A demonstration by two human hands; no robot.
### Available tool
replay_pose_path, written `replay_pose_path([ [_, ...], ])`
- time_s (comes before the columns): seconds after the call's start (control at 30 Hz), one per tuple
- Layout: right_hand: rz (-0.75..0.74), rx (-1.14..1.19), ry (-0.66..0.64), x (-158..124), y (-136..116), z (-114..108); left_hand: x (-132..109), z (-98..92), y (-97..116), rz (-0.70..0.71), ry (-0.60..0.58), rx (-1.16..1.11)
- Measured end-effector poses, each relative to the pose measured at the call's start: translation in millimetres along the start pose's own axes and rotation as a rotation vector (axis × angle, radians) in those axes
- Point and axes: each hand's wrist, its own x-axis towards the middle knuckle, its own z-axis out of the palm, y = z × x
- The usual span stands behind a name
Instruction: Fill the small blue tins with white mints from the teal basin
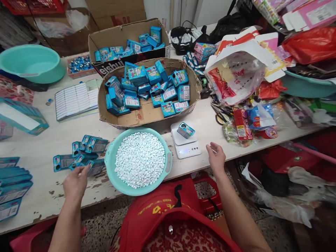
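My left hand (76, 182) is at a small pile of flat blue candy boxes (96, 144), its fingertips pinched on the edge of one box (90, 164) at the near side. My right hand (216, 158) hovers by the table's front edge, right of a white digital scale (185, 149); it holds nothing, with the thumb and loosely curled fingers apart. On the scale's plate lies one blue candy box (186, 130), tilted to the camera. Between my hands stands a turquoise basin (110, 171) full of small pale candies (140, 159).
Behind the basin, an open cardboard carton (118, 120) contains several filled-looking blue boxes; another carton (107, 68) stands behind it. An empty turquoise bowl (30, 63) is far left. Flat box stacks (15, 185) lie left. Scissors (219, 115), wrappers and bags crowd the right.
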Motion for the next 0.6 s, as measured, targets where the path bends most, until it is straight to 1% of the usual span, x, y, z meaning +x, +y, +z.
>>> replay_pose_path([
  [0.07,0.012,0.027,-0.019,0,2,3,-8,0.4,38,0.122,-0.071,-0.134],
  [0.1,0.016,0.039,-0.029,0,3,4,-15,5.0,62,0.219,-0.143,-0.203],
  [0.17,0.018,0.059,-0.047,0,2,7,-33,22.1,116,0.425,-0.315,-0.331],
  [0.2,0.019,0.066,-0.054,0,2,7,-43,33.5,143,0.506,-0.413,-0.391],
  [0.23,0.02,0.073,-0.059,0,2,6,-52,45.7,170,0.55,-0.531,-0.453],
  [0.27,0.022,0.078,-0.063,0,2,5,-61,58.0,194,0.543,-0.671,-0.516],
  [0.33,0.03,0.083,-0.066,-1,3,0,-75,79.4,236,0.434,-0.926,-0.639],
  [0.4,0.045,0.083,-0.061,-2,6,-6,-82,93.7,267,0.34,-1.096,-0.742],
  [0.47,0.066,0.08,-0.05,-3,11,-12,-85,100.9,288,0.319,-1.192,-0.794],
  [0.53,0.09,0.08,-0.038,-5,15,-16,-84,103.8,300,0.346,-1.231,-0.794],
  [0.6,0.113,0.086,-0.03,-7,20,-18,-83,105.6,307,0.379,-1.215,-0.768],
])
